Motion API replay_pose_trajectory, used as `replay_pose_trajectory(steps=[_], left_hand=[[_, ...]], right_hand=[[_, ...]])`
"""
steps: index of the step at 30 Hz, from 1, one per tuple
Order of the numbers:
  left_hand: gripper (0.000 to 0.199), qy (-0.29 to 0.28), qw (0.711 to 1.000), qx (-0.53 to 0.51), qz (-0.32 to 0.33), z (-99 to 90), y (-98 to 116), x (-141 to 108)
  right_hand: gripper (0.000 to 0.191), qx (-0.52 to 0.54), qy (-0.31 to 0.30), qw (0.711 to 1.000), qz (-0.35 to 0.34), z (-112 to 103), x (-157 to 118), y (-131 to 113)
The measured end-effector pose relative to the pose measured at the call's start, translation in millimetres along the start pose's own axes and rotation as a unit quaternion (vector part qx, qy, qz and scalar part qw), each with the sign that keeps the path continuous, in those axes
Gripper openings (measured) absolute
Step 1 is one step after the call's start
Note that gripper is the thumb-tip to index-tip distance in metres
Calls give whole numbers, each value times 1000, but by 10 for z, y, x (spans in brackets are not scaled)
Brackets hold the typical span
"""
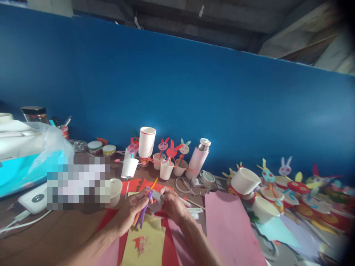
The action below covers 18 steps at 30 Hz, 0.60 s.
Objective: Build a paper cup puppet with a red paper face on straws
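My left hand (135, 207) is closed on narrow purple and orange strips (143, 213), which hang below its fingers. Whether they are paper or thin sticks I cannot tell. A greyish roll of clear tape (157, 200) sits between both hands, and my right hand (172, 204) has its fingers closed around the roll's right side. Both hands are above a yellow paper sheet (151, 244) lying over red and pink sheets. Torn orange-red scraps (141, 245) rest on the yellow paper. An orange pencil-like tip (155, 181) points up behind the left hand.
Paper cups with paper rabbit figures (166, 168) stand behind my hands, near a cup stack (146, 142) and a pink thermos (198, 159). Pink paper (233, 225) and more cups (264, 210) lie right. A white power bank (34, 198) with a cable sits left.
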State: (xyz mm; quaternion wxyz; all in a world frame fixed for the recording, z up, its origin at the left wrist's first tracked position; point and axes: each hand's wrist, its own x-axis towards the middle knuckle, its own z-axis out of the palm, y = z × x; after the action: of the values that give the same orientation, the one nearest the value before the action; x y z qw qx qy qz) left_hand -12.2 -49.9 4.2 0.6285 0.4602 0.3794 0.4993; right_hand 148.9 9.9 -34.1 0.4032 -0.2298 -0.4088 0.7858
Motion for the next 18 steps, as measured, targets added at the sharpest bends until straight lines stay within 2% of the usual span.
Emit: replay_pose_trajectory(steps=[6,10,18], left_hand=[[19,16,1000,9,1,-47,-104,36],[19,6,1000,6,11,-64,-158,40],[18,13,999,-29,4,-75,-143,41]], right_hand=[[10,3,28,1000,-4,61,-28,-34],[11,6,39,999,-1,68,-25,-37],[9,13,13,1000,15,17,-3,-38]])
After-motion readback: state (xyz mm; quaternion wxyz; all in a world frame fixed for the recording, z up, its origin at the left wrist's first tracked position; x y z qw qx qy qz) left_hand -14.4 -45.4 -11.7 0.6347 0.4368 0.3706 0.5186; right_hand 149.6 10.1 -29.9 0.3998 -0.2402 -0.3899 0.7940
